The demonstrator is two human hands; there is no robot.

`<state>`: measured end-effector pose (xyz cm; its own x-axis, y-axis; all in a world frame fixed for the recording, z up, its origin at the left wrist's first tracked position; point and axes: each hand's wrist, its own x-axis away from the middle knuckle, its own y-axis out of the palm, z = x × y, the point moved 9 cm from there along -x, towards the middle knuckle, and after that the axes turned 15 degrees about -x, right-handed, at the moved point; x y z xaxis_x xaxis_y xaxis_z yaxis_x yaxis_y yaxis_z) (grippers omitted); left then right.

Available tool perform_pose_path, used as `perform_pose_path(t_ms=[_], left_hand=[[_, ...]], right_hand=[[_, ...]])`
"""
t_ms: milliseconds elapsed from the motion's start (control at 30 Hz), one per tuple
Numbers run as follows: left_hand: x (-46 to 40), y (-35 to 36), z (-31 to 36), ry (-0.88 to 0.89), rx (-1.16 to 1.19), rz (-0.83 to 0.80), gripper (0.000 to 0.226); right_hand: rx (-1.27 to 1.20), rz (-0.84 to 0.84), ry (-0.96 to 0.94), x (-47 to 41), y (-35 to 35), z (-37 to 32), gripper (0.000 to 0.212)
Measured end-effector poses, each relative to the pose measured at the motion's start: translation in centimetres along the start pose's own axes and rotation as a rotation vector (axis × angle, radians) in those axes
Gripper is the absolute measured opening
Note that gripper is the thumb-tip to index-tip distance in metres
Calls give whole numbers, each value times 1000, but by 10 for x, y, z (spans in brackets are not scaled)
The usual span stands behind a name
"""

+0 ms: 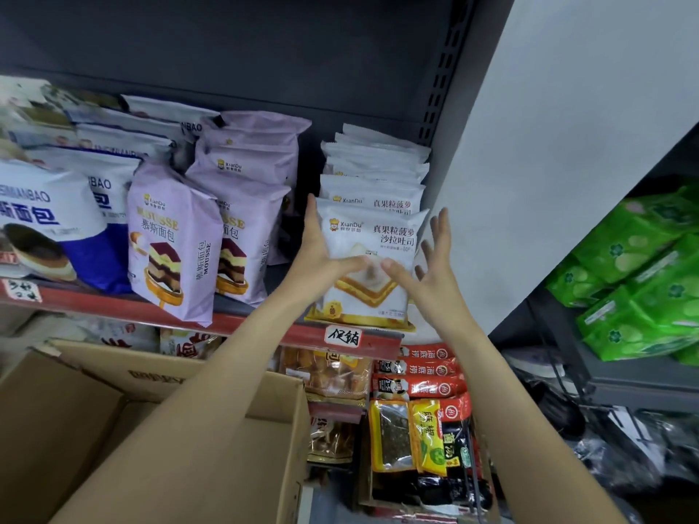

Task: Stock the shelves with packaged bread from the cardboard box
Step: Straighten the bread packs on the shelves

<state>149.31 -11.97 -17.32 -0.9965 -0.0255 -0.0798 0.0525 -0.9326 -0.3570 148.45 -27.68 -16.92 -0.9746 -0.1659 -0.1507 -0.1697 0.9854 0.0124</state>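
Shop shelf w/ bread packs: left hand & right hand, fingers straight, thumbs pressing front white bread pack upright at shelf edge, prob squaring the row; box below-left.

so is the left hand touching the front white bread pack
Touching. The head view shows the left hand against the white pack's left edge, fingers straight up along it and thumb lying across its front.
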Motion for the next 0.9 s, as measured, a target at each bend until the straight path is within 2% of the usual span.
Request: perform_pose_path(t_ms=[100, 200, 333, 500, 600, 633, 733, 900], left_hand=[[-3, 7, 2, 52, -29, -43, 110], [-5, 6, 3, 98, -59, -54, 108], [-5, 2, 1, 139, -78, -45, 102], [-6, 3, -9, 43, -83, -22, 106], [-11, 6, -13, 13, -58, -52, 99], [-11, 6, -13, 9, -66, -52, 94], [-11, 6, -9, 55, -106, -30, 85], [-7, 2, -12, 79, -111, 4, 84]], right_hand=[[-22, -39, -47, -6, 6, -3, 80], [38, -3, -136, -11, 5, -10, 65], [-30, 64, -156, -20, 0, -14, 62], [-188, 301, -21, -11, -11, 12, 46], [-307, 403, 2, -10, -16, 18, 13], [-359, 421, -5, -12, -16, 15, 11], [-475, 456, -45, -18, -18, 6, 23], [-447, 476, -25, -20, -27, -1, 16]])
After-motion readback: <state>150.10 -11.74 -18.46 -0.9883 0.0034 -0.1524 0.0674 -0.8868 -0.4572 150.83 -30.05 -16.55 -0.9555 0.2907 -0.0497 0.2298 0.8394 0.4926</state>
